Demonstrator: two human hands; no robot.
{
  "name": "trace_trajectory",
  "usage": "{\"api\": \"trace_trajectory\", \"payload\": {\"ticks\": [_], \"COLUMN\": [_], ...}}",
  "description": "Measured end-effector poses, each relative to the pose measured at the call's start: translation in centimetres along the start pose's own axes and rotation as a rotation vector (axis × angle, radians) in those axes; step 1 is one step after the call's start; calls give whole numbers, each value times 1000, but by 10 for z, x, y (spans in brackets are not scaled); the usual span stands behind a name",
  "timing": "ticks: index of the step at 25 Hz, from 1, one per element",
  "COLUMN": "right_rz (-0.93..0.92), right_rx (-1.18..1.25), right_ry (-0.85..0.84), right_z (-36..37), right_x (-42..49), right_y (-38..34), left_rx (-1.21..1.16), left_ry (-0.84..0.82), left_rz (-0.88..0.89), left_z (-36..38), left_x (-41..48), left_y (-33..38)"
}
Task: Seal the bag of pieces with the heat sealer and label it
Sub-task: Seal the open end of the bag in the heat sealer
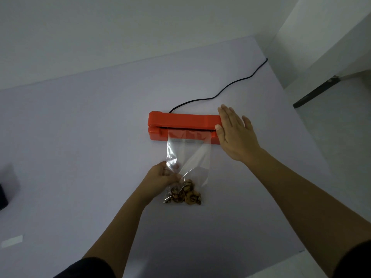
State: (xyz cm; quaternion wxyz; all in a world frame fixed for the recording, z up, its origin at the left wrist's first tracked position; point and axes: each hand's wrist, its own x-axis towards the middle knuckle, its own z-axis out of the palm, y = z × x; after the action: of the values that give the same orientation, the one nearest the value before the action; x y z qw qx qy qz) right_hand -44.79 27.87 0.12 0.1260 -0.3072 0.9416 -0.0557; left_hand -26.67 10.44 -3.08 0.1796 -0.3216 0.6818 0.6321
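table [80,137]: pale, fills most of the view; everything sits on it.
sealer [180,119]: orange, lying crosswise at mid-table, far side of the bag from you. Lid looks low, with only a thin dark slot showing. I can't tell whether it is fully clamped.
bag [188,155]: clear, flat on the table, running from you toward the sealer. Its open top is tucked into the slot and its filled bottom is at your end. The film is wrinkled near the left edge.
right hand [234,135]: flat and open, fingers straight, palm on the right end of the sealer lid. It grips nothing.
left hand [160,175]: fingers pinch the bag's left edge about halfway down, just above the contents.
cord [230,86]: black, runs from the back of the sealer off the far right table edge.
pieces [184,194]: brown chunks bunched in the bag's bottom, well apart from the seal line.
white strip [12,240]: small and pale, near left on the table. Possibly the label, but it's too blurred to say.
done: bag loaded and lined up in the sealer.
left: no seal line visible on the film, so I'd judge the press either pending or in hand. Then you pull the bag out, check the seam, and label it. There is no label on the bag.
watch: the wrinkle at the left edge could give a leaky seam, so pull the film taut.
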Motion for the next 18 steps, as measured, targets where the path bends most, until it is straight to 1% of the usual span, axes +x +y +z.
{"api": "trace_trajectory", "payload": {"ticks": [18], "right_rz": [-6], "right_rx": [-10], "right_ry": [-11], "right_z": [-1], "right_x": [2], "right_y": [1], "left_rx": [-11], "left_ry": [1], "left_rz": [6], "left_z": [0], "left_x": [-3], "left_y": [1]}}
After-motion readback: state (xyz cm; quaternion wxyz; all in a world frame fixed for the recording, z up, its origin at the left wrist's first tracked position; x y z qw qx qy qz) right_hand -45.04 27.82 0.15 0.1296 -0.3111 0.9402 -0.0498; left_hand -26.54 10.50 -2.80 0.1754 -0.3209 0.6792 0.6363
